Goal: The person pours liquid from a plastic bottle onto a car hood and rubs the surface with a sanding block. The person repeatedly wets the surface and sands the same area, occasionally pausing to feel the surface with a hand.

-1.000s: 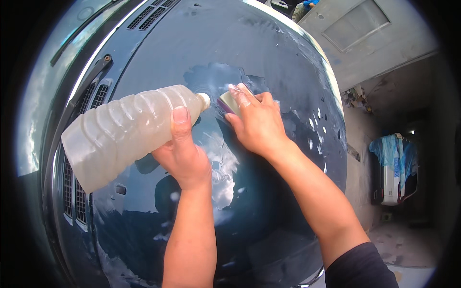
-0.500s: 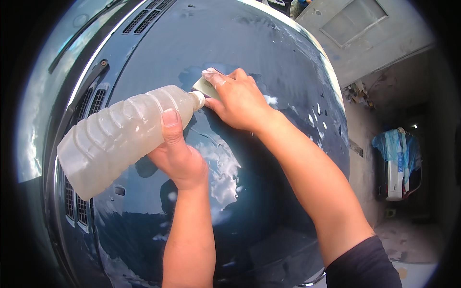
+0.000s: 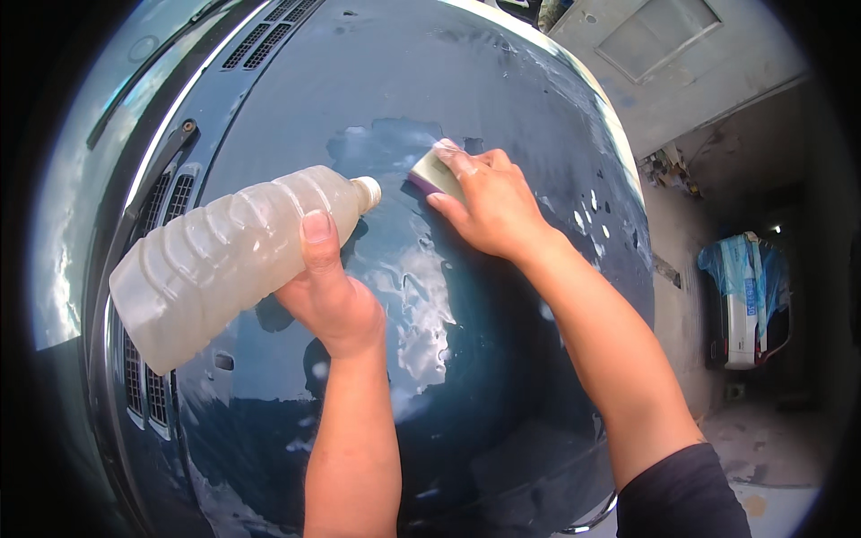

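Left hand [image 3: 327, 300] grips a cloudy plastic bottle [image 3: 224, 260] tilted sideways, its neck pointing at the wet dark car hood [image 3: 502, 377]. Right hand [image 3: 489, 202], arm outstretched, presses a pale sponge [image 3: 433, 172] flat on the hood; fingers hide most of the sponge

Glossy paint, ribbed plastic, matt sponge

A wet, mirror-smooth dark hood [image 3: 502, 117] is seen; the bottle [image 3: 215, 260] is cloudy ridged plastic, the sponge [image 3: 432, 172] dull and soft.
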A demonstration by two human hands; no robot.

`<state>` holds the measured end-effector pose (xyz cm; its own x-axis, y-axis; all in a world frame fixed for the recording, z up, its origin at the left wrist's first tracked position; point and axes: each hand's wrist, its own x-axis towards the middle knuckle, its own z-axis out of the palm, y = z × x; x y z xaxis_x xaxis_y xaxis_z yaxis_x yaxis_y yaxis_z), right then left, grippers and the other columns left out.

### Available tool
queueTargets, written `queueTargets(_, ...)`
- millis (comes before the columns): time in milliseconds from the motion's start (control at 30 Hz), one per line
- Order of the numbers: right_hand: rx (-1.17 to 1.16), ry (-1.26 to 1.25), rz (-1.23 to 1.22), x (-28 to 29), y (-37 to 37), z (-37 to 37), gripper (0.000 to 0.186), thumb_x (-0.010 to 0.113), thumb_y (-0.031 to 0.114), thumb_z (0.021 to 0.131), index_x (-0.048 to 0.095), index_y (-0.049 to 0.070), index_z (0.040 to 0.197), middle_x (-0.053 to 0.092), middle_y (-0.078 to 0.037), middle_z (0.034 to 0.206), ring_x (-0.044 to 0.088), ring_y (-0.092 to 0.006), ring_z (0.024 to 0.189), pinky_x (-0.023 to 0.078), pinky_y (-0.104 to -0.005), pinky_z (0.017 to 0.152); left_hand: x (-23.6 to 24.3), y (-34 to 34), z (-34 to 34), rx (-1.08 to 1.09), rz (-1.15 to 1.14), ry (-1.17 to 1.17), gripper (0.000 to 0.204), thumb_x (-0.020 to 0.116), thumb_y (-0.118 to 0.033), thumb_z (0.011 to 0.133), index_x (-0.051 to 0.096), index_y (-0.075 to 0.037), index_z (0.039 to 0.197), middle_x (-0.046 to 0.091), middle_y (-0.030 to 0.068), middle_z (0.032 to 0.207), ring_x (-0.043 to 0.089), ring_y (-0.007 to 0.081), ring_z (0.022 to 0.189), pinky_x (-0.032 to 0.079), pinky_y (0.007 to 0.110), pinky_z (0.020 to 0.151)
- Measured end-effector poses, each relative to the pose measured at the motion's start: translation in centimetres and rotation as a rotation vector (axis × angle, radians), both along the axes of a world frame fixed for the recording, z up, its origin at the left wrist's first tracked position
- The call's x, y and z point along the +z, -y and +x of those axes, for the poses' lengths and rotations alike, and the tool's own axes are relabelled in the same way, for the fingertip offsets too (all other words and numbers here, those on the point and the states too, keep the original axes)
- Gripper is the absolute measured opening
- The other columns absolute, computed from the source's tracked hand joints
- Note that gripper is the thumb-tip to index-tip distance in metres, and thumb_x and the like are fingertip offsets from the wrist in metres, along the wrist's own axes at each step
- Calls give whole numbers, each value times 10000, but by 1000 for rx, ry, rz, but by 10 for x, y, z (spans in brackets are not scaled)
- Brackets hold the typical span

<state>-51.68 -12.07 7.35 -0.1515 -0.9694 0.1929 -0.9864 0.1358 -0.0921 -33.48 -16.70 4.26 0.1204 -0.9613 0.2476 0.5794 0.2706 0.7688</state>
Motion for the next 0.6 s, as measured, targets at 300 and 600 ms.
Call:
queueTargets(300, 178, 29, -60, -3, 33, 20, 551, 691, 307, 918, 565, 74, 1402, 565, -92, 1468, 559, -350, 1152, 447, -448, 1013, 1, -6, -16, 102, -22, 46, 587, 677, -360, 967, 450, -34, 1400, 572, 114, 1277, 596, 246, 1150, 495, 370, 911)
queueTargets(600, -300, 108, 32, -4, -95, -76, 589, 694, 247, 916, 521, 88, 1456, 567, -139, 1460, 564, -395, 1179, 448, -477, 1036, 0, -6, -10, 25, 4, 19, 574, 686, -289, 959, 453, -6, 1401, 558, 129, 1309, 566, 244, 1187, 418, 400, 1073)
